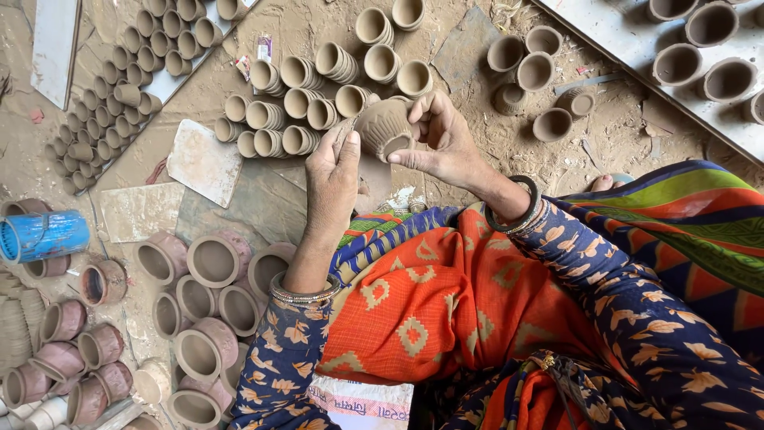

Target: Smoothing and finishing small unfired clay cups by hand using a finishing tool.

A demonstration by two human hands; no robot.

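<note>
My right hand [444, 139] grips a small unfired clay cup [382, 126], grey-brown with carved lines on its side, tilted with its mouth toward me. My left hand [333, 179] reaches up beside it, fingertips touching the cup's left side; a thin tool may be pinched in those fingers, but I cannot tell for sure. Both wrists wear bangles, and dark blue sleeves with an orange leaf print cover my arms. An orange patterned cloth [414, 295] lies over my lap.
Rows of small clay cups [302, 99] lie on the dusty ground just beyond my hands. Larger clay pots [211, 259] cluster at lower left. More small cups fill a board [119, 87] at upper left, and bowls sit on a board [700, 56] at upper right. A blue can [44, 235] lies at left.
</note>
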